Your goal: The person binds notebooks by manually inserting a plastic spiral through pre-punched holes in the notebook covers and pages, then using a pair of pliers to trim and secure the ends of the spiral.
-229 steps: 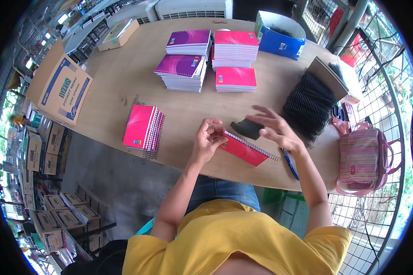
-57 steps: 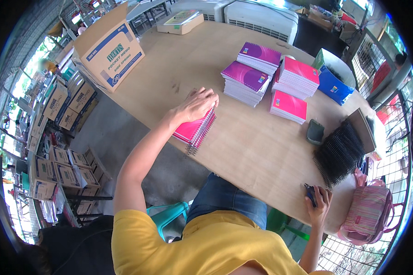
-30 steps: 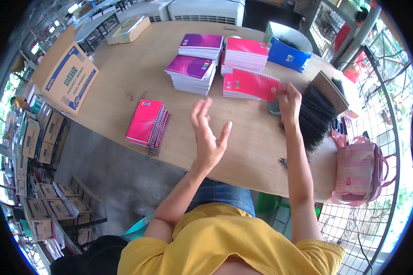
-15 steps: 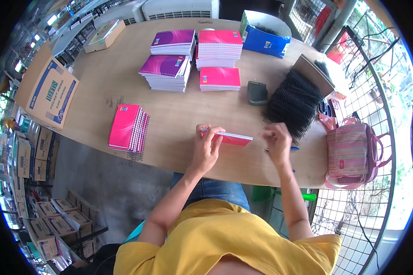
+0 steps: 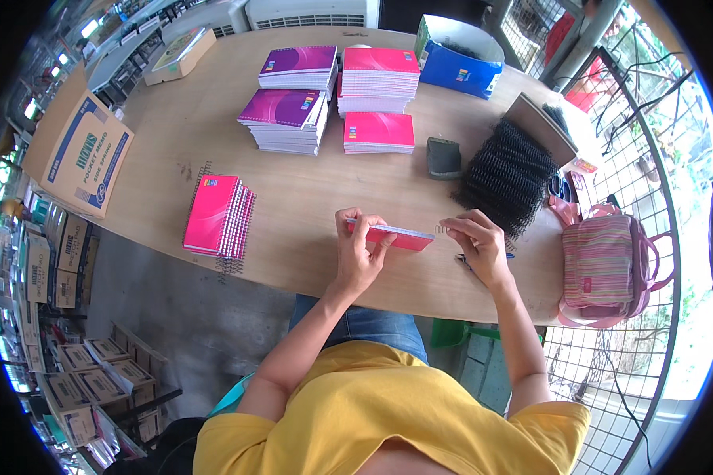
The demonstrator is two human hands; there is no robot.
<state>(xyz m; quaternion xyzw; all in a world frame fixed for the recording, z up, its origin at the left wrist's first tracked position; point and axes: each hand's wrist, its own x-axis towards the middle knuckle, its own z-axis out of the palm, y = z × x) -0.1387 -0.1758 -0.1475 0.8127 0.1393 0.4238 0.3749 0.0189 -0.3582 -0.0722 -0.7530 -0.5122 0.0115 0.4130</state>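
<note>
Pink notebook (image 5: pixel 390 235) sits frame centre, tipped on edge just above the tabletop (image 5: pixel 309 198); left hand (image 5: pixel 359 253) pinches its left end, grip closed on the cover. Right hand (image 5: pixel 477 244) at its right end, fingertips pinched narrow on a small wire spiral (image 5: pixel 440 229). Notebook looks light, thin, somewhat bendy; best held by the edges near the spine. Black coil pile (image 5: pixel 505 178) right of centre, dark pad (image 5: pixel 443 157) beside it, pink bound stack (image 5: pixel 216 215) left, notebook stacks (image 5: pixel 337 95) top, striped bag (image 5: pixel 602 261) far right.
</note>
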